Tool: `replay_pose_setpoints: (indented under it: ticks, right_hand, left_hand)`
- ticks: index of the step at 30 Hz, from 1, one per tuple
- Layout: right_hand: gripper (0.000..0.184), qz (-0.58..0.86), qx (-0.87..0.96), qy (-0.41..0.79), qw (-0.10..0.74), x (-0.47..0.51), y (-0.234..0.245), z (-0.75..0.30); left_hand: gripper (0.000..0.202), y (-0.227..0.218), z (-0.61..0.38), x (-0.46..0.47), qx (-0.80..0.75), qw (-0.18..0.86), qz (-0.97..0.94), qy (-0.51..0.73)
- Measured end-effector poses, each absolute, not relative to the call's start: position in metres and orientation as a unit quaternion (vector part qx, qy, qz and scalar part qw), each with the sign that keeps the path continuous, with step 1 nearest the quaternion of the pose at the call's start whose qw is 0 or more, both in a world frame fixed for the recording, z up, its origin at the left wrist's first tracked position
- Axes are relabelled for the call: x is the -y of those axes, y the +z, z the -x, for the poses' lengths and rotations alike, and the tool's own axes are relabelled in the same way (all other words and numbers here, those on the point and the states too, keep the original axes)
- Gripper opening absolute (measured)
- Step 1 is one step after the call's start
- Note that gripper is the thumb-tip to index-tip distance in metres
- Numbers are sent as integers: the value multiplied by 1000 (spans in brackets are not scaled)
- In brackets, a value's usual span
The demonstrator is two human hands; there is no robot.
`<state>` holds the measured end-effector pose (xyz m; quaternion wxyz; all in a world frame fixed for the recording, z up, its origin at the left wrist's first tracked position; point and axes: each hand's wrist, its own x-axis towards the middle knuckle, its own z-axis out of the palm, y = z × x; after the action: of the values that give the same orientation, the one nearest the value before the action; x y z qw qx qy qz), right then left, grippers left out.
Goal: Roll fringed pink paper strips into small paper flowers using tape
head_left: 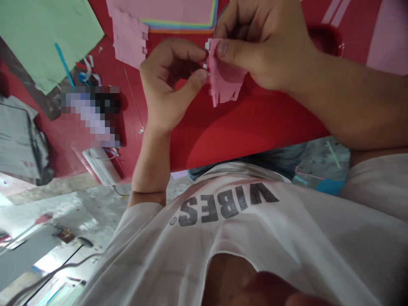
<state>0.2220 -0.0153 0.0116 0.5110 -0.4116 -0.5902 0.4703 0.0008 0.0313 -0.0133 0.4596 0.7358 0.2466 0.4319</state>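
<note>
Both my hands hold a small pink paper piece (225, 83) with a fringe of cut strips along its lower edge, above a red table (242, 127). My right hand (264, 46) comes in from the right and is closed on the paper's top, thumb pressed on its face. My left hand (168, 80) reaches up from the left. Its thumb and forefinger pinch the paper's left edge, where small white bits show. My white shirt (255, 238) with dark lettering fills the bottom of the view.
On the red table lie a green sheet (47, 38) at the far left, a larger pink sheet with cut tabs (129, 34), a stack of coloured paper (181, 17) and another pink sheet (389, 34) at the right. Paper scraps lie on the grey floor (321, 170).
</note>
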Motion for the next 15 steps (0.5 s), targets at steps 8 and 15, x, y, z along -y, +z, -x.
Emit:
replay_pose_setpoints:
  ticks: [8, 15]
  right_hand:
    - [7, 442, 620, 438, 478, 17, 12, -220]
    - [3, 418, 644, 426, 478, 16, 10, -219]
  left_hand:
    - [19, -1, -9, -19, -275, 453, -721, 446]
    - [36, -4, -14, -14, -293, 456, -713, 444]
